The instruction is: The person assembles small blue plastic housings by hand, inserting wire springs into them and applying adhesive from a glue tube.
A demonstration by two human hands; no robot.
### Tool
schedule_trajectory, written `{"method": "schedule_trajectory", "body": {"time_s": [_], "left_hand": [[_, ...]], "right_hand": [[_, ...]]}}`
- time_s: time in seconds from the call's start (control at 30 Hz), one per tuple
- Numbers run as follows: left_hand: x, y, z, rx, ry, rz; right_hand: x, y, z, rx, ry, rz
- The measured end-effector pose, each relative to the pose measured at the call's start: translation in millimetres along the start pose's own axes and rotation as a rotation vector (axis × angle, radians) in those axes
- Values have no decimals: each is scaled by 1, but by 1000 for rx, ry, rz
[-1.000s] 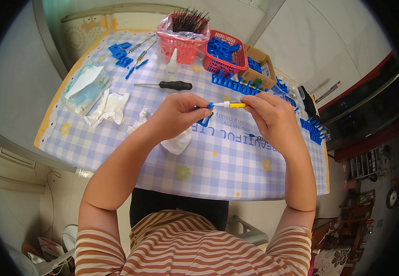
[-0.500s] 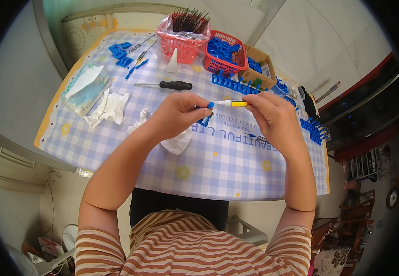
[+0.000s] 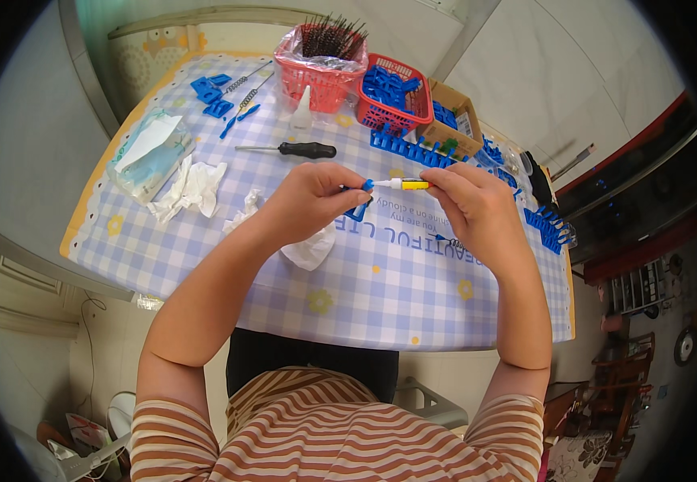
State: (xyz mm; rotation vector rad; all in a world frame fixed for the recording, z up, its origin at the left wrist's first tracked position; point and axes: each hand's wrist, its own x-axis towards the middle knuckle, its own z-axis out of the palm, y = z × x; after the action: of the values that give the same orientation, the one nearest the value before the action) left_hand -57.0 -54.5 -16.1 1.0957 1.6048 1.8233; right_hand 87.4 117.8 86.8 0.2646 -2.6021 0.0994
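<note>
Above the middle of the table my left hand [image 3: 316,199] pinches a small blue plastic part [image 3: 367,185]; most of it is hidden by the fingers. My right hand [image 3: 470,197] is closed around a small glue tube [image 3: 414,184], white and yellow with a narrow white nozzle. The nozzle points left, and its tip meets the end of the blue part. Below my left hand lie a blue plastic piece [image 3: 356,212] and crumpled white tissue [image 3: 310,249]. A dark coiled spring with a blue end [image 3: 454,243] rests on the cloth near my right wrist.
A black-handled screwdriver [image 3: 306,149] and a white nozzle bottle [image 3: 301,114] lie beyond my hands. Behind them stand a red basket of dark rods [image 3: 316,84], a red basket of blue parts [image 3: 388,120] and a cardboard box [image 3: 462,143]. A tissue pack [image 3: 143,173] sits left.
The glue tube has tilted slightly and shifted a little lower, its nozzle tip now against the blue part. My left hand has hardly moved.
</note>
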Motion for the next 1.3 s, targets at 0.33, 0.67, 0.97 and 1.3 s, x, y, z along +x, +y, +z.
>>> {"method": "schedule_trajectory", "body": {"time_s": [0.33,0.67,0.97,1.3], "left_hand": [[-2,1,-3,-7,11,6],[3,8,-16,19,105,-28],[3,9,-15,22,89,-34],[3,5,-15,65,71,-28]], "right_hand": [[-5,0,4,194,-14,149],[-52,-10,66,821,-245,453],[-63,-20,105,541,-191,319],[-64,-31,100,275,-77,131]]}}
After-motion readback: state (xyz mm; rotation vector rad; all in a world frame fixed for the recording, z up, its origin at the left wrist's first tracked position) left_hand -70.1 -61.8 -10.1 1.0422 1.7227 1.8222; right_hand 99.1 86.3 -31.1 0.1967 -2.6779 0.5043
